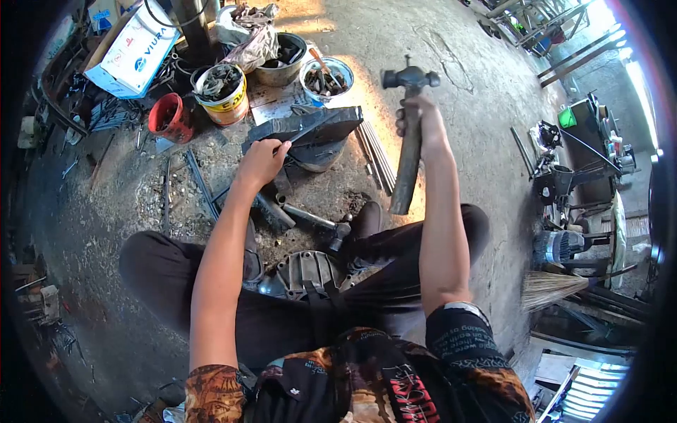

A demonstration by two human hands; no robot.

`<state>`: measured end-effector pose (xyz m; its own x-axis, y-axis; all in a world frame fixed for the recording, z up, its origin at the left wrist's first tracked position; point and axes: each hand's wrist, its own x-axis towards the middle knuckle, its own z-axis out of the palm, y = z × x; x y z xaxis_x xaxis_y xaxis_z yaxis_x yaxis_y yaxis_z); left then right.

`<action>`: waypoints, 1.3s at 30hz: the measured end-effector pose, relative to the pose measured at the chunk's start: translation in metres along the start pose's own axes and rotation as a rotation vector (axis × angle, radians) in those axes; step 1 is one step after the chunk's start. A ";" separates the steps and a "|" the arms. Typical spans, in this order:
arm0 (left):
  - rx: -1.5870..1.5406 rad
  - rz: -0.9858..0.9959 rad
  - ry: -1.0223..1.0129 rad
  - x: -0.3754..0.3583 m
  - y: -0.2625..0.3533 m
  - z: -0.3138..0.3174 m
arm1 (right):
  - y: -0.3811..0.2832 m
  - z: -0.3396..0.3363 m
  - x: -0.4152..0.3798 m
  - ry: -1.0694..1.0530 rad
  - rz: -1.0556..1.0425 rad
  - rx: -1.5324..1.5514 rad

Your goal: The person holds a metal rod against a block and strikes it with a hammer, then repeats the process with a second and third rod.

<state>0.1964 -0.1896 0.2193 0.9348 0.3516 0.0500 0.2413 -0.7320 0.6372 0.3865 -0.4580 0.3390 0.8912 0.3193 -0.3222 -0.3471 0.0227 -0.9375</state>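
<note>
Dark metal anvil block (pixel 342 130) bears a thin grey metal bar (pixel 305 132), its near end pinched in the closed fingers of the left hand (pixel 264 165). Right of the anvil, the right hand (pixel 422 118), wrapped tight round the handle, holds up a dark-headed, brown-handled ball-peen hammer (pixel 407 166); behind the anvil sits a white round bucket (pixel 309 90).

Left arm out front, back of my left hand (pixel 264 163) facing up, thumb and fingers pinched. Right arm reaching forward, right hand (pixel 417 121) up, fingers curled in a closed fist.
</note>
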 end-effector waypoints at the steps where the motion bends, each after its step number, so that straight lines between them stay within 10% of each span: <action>1: -0.009 -0.014 -0.006 -0.001 0.001 -0.001 | 0.004 0.006 -0.007 0.043 -0.057 -0.130; 11: 0.019 -0.027 0.070 -0.010 -0.002 0.000 | 0.067 0.047 -0.024 0.079 -0.324 -0.803; 28: 0.159 0.149 0.185 -0.018 0.006 -0.002 | 0.082 0.055 -0.015 0.154 -0.326 -0.837; 31: 0.148 0.153 0.197 -0.016 0.001 0.001 | 0.059 0.066 -0.039 0.274 -0.674 -0.747; 39: 0.150 0.205 0.258 -0.021 -0.010 -0.002 | 0.109 0.060 -0.014 0.295 -0.426 -0.903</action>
<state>0.1739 -0.1886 0.2131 0.8760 0.3100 0.3696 0.1089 -0.8735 0.4745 0.3183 -0.4028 0.2490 0.9668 0.2043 0.1532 0.2526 -0.6774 -0.6909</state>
